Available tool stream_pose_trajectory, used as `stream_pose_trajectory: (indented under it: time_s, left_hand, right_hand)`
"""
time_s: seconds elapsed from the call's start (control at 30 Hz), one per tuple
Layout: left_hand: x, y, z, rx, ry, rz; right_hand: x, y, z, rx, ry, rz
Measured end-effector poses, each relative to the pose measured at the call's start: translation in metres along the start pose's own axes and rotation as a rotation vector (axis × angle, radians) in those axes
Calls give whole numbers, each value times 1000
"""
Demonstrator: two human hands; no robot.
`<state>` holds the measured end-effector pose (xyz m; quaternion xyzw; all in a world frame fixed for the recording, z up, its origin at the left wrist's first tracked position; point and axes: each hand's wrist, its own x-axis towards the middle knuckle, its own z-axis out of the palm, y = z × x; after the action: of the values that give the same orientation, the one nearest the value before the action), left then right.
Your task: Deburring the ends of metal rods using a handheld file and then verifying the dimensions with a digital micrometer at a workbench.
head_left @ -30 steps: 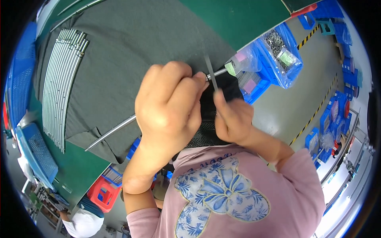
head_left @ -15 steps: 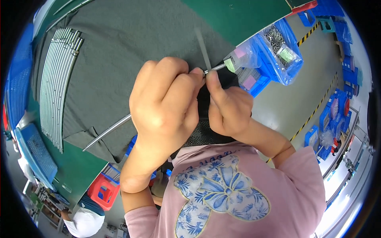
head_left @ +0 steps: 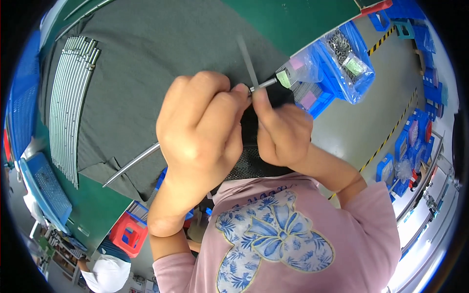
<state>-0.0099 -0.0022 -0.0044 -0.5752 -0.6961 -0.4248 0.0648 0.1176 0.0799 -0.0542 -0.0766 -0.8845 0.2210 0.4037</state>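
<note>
A slim metal rod (head_left: 132, 164) runs slantwise under my left hand (head_left: 199, 124). The fingers of that hand are wrapped round it, with thumb and forefinger pinching close to a narrow ring-like joint. Beyond the fingertips the rod's far end (head_left: 267, 83) comes out. My right hand (head_left: 286, 132) is curled at the same spot, its thumb pressed on the lower end of a thin flat grey strip (head_left: 247, 61). The strip stands up across the rod, and its upper part is smeared by motion. What the curled right fingers hold underneath is hidden.
At the left, a row of similar rods (head_left: 73, 107) lies on the dark cloth (head_left: 132, 44) over the green table (head_left: 293, 22). Blue bins (head_left: 337, 83) with small metal parts stand at the right edge. A red stool (head_left: 128, 234) and another person (head_left: 110, 271) are lower left.
Both hands keep their hold on the rod and strip. The left hand has shifted very slightly left, and the strip's upper end has tilted a little left.
</note>
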Motion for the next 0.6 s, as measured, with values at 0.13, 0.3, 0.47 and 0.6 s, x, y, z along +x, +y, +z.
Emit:
stream_pose_trajectory:
  time_s: [0.13, 0.3, 0.47, 0.6]
  left_hand:
    - [0, 1, 0, -12, -22, -29]
    - [-1, 1, 3, -1, 3, -4]
    - [-2, 1, 1, -3, -4, -27]
    - [0, -1, 4, -9, 34, 4]
  right_hand:
    - [-29, -10, -11, -9, -87, 86]
    - [2, 2, 0, -17, 45, -7]
    - [-20, -12, -18, -25, -145, 118]
    - [6, -12, -20, -44, -113, 93]
